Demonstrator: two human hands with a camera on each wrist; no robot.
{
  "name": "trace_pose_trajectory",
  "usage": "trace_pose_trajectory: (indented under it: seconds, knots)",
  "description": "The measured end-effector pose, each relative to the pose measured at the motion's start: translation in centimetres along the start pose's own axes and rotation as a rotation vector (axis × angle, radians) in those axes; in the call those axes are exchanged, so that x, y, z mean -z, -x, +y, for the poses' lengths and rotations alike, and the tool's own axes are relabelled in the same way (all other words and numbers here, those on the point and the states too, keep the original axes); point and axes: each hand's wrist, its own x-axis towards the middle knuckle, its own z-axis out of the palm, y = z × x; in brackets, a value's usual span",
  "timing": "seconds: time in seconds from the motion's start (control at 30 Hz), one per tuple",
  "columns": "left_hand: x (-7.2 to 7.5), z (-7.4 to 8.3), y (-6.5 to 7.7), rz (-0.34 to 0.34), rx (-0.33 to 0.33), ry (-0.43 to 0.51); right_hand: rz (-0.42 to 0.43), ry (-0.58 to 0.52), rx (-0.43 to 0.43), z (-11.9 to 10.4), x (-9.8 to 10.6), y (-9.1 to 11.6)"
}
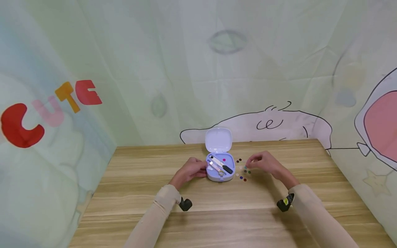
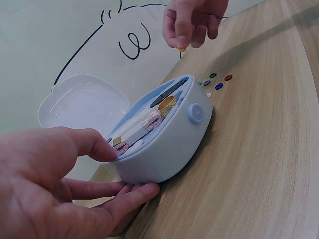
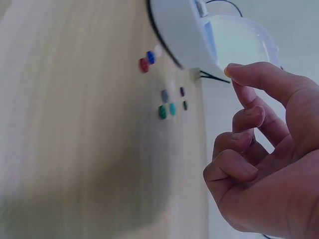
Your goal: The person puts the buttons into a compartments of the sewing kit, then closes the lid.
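Observation:
A pale lilac sewing box (image 1: 214, 178) stands on the table with its lid (image 1: 218, 139) raised. My left hand (image 1: 196, 167) grips its left side, thumb at the rim and fingers low against the wall. Inside lie a rolled tape measure (image 2: 152, 120), a gold thimble (image 2: 168, 104), a long tool with a black end (image 1: 227, 168) and a pink button (image 1: 224, 159). To the right of the box, my right hand (image 1: 263, 162) pinches a small orange button (image 3: 227, 72) between thumb and forefinger, raised over the tabletop. Its other fingers are loosely curled.
Loose buttons lie right of the box, among them a red button (image 1: 245, 179), a blue button (image 1: 241, 177), a green button (image 1: 249, 172) and dark ones (image 1: 237, 161). A printed cloth backdrop (image 1: 173, 69) rises behind the wooden table (image 1: 217, 225).

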Motion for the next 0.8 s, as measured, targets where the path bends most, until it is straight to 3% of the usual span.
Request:
trace_pose_trajectory:
  seconds: [0.8]
  knots:
    - [0.0, -0.1, -0.1, 0.002, -0.006, -0.003, -0.017, -0.124, -0.082, -4.9, -1.4, -3.5]
